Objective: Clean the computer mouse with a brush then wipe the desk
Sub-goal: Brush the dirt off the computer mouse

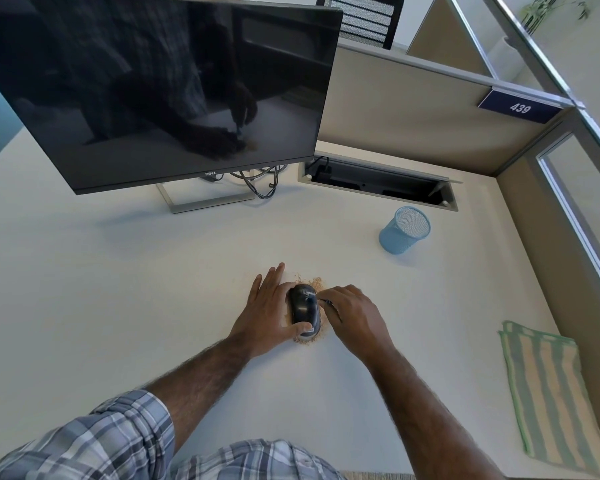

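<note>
Close by on the right of the white desk [118, 271] lies a striped cloth [548, 386]. At mid-desk sits the mouse [303, 306], with brown crumbs [317, 282] scattered around it. The left hand [271, 310] steadies it, fingers straight along its left side and thumb hooked round its near end. The right hand [354, 317] has its fingers curled, pinching a thin brush [323, 300] whose tip touches the mouse's right side. Farther back stands a blue mesh cup [404, 230], then a dark monitor [153, 88].

— What is the person wearing?
— A plaid shirt [118, 441], blue, grey and white. Its left sleeve [132, 414] is ending well back from the fingers [272, 277], and hairy forearms [205, 375] are showing.
</note>
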